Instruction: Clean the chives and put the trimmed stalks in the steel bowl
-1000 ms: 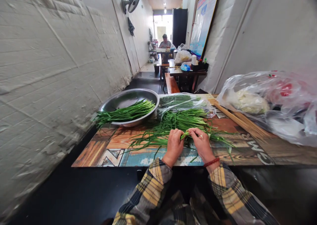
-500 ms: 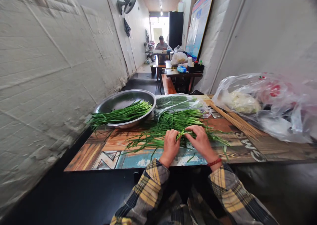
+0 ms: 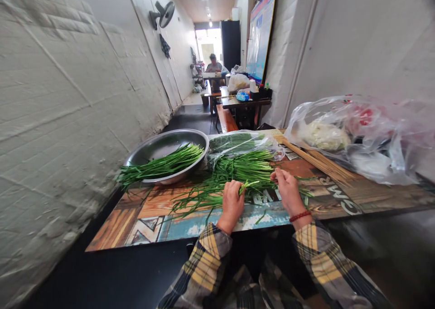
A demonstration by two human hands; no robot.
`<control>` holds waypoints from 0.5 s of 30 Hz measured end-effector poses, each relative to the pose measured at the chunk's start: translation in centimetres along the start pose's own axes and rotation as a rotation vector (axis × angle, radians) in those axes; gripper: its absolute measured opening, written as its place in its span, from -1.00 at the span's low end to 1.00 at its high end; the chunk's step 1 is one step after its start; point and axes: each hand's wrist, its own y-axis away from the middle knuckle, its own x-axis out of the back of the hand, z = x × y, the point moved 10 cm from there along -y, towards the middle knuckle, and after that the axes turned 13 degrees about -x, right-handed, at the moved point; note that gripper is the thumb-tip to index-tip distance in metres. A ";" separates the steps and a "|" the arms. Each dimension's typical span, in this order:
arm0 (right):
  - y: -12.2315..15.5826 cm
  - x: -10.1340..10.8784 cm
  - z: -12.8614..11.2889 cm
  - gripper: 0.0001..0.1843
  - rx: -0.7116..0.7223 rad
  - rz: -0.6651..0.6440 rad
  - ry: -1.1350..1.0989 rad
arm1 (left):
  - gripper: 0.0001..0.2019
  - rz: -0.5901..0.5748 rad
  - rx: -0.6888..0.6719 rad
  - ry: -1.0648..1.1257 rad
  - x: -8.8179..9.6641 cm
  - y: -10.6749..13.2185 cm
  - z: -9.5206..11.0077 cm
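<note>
A loose pile of long green chives (image 3: pixel 238 173) lies across the painted wooden table (image 3: pixel 152 214). My left hand (image 3: pixel 232 202) is closed round a small bunch of chive stalks, whose cut ends stick up past my thumb. My right hand (image 3: pixel 288 190) rests on the pile a hand's width to the right, fingers curled and pinching at the stalks. A steel basin (image 3: pixel 163 148) at the left back holds a neat sheaf of chives (image 3: pixel 159 166) that hangs over its rim.
A clear bag of chives (image 3: pixel 244 142) lies behind the pile. Bamboo skewers (image 3: pixel 316 160) and plastic bags with food (image 3: pixel 353 137) fill the table's right side. A brick wall runs along the left. Further tables and a seated person (image 3: pixel 213 64) are down the corridor.
My right hand has drawn away from the left hand to the right along the pile. The left hand keeps its bunch. The camera has tilted and shifted a little.
</note>
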 end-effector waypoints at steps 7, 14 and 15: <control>1.1 1.7 -2.4 -0.72 0.363 0.080 0.418 | -0.80 -0.013 -0.019 0.010 0.3 -0.2 0.4; 6.7 -7.2 -3.0 -0.56 0.622 -0.339 0.783 | -0.70 0.158 0.108 0.238 2.5 0.1 -0.7; 7.1 -7.9 -2.7 -0.52 0.629 -0.360 0.833 | -0.69 0.183 0.153 0.326 3.1 0.3 -1.1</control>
